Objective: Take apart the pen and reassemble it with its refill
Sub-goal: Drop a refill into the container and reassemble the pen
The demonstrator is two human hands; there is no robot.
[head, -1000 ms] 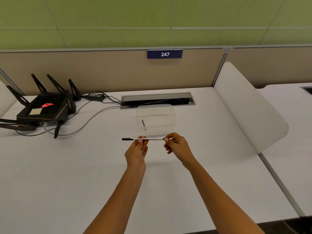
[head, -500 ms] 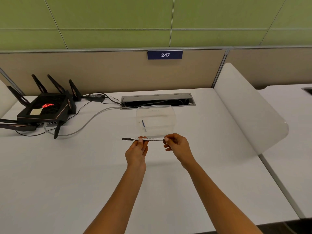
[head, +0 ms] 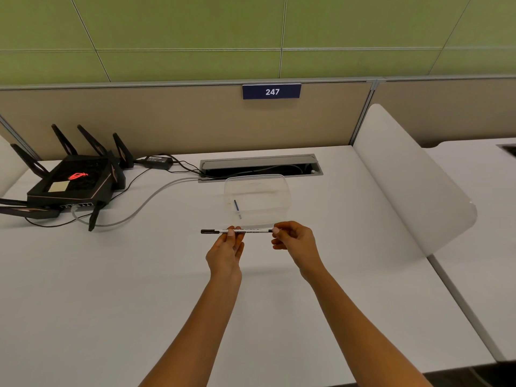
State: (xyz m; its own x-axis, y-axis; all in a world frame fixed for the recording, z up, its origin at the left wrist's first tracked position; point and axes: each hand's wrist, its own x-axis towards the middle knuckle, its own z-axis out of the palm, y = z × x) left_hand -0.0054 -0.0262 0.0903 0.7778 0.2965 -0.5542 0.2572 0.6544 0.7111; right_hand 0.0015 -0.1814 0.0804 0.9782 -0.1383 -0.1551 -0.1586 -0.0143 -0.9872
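A thin white pen (head: 252,231) with a black cap at its left end is held level above the white desk (head: 111,289). My left hand (head: 226,251) pinches the barrel near its middle from below. My right hand (head: 293,239) pinches the pen's right end between thumb and fingers. Just behind the pen stands a clear plastic container (head: 258,199); a short blue refill (head: 237,208) lies inside it at the left.
A black router (head: 71,182) with several antennas sits at the back left, with grey and black cables (head: 145,199) running to a cable slot (head: 259,167). A white curved divider (head: 405,177) borders the desk on the right.
Nothing much has moved; both hands keep the same hold on the pen, and the right fingers have shifted slightly at the pen's end.
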